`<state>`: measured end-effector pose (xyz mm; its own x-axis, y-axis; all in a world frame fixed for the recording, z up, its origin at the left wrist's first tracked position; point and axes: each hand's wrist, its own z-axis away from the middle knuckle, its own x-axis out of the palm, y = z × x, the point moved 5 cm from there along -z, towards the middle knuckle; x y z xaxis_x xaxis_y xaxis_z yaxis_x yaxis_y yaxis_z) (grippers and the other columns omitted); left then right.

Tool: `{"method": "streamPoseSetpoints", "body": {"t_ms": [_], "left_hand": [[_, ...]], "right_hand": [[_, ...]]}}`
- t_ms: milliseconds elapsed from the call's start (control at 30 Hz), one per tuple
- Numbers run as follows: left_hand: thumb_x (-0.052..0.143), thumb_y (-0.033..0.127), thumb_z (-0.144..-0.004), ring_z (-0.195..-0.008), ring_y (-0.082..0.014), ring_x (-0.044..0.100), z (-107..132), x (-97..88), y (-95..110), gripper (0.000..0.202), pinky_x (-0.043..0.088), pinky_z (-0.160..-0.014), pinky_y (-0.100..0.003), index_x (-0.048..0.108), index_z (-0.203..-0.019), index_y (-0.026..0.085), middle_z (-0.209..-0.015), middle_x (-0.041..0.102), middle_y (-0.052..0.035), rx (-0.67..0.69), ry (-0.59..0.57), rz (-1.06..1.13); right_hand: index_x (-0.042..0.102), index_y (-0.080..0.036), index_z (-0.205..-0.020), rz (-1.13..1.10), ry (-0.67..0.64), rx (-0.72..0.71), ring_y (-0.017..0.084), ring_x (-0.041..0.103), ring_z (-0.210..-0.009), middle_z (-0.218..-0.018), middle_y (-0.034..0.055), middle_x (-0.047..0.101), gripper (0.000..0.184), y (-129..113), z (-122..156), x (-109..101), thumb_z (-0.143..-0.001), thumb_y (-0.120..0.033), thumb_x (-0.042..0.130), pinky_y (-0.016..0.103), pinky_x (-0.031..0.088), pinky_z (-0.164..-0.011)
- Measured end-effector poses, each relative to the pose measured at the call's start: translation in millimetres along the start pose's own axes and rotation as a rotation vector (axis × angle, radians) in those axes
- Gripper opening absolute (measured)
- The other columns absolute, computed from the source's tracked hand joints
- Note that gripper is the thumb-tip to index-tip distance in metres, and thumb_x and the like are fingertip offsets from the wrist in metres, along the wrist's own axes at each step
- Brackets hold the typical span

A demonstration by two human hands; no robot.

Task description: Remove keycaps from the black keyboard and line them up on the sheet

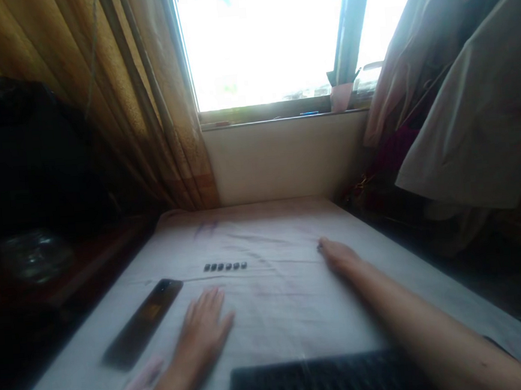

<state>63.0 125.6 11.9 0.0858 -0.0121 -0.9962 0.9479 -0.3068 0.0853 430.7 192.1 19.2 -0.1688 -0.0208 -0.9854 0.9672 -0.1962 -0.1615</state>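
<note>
My left hand point(202, 330) lies flat on the white cloth-covered table point(272, 290), fingers stretched out, holding nothing. A long dark flat bar point(143, 330) lies just left of it. A short row of several small dark keycaps point(225, 266) sits ahead of the left hand. My right hand point(337, 254) reaches further out on the right, fingers curled down against the cloth around something small and dark that I cannot make out. A black keyboard point(320, 382) lies at the near edge between my forearms.
A bright window point(266, 38) with a sill is ahead, yellow curtains point(113, 98) on the left, hanging cloths point(469, 100) on the right. Dark clutter and a glass object point(33, 255) sit left of the table.
</note>
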Motion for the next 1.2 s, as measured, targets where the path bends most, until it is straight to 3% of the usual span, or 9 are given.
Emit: {"method": "streamPoseSetpoints", "body": {"t_ms": [200, 467, 1200], "left_hand": [[0.035, 0.043, -0.092, -0.139, -0.0283, 0.031, -0.9, 5.3, -2.9, 0.058, 0.022, -0.114, -0.048, 0.044, -0.14, 0.012, -0.149, 0.037, -0.0103, 0.015, 0.02, -0.021], [0.036, 0.042, -0.092, -0.139, -0.0285, 0.03, -1.7, 6.8, -4.3, 0.058, 0.022, -0.114, -0.049, 0.043, -0.14, 0.012, -0.149, 0.036, -0.0098, 0.008, 0.008, -0.027], [0.033, 0.045, -0.092, -0.142, -0.0265, 0.021, 5.6, -3.0, 2.9, 0.062, 0.016, -0.116, -0.046, 0.036, -0.144, 0.012, -0.153, 0.027, -0.0094, -0.056, -0.084, -0.025]], "right_hand": [[0.055, -0.014, -0.115, 0.024, 0.018, 0.014, 0.023, 0.059, -0.105, -0.116, 0.016, 0.064, 0.031, 7.5, -7.1, 6.8, -0.096, -0.019, 0.03, 0.029, 0.039, -0.082], [0.056, -0.015, -0.109, 0.03, 0.04, 0.014, 0.021, 0.06, -0.101, -0.113, 0.014, 0.065, 0.028, 11.5, -15.2, 5.8, -0.096, -0.02, 0.032, 0.028, 0.04, -0.08], [0.055, -0.012, -0.116, 0.002, 0.065, 0.064, 0.024, 0.062, -0.101, -0.114, 0.0175, 0.065, 0.034, 15.1, -21.0, 8.5, -0.097, -0.022, 0.029, 0.03, 0.041, -0.079]]}}
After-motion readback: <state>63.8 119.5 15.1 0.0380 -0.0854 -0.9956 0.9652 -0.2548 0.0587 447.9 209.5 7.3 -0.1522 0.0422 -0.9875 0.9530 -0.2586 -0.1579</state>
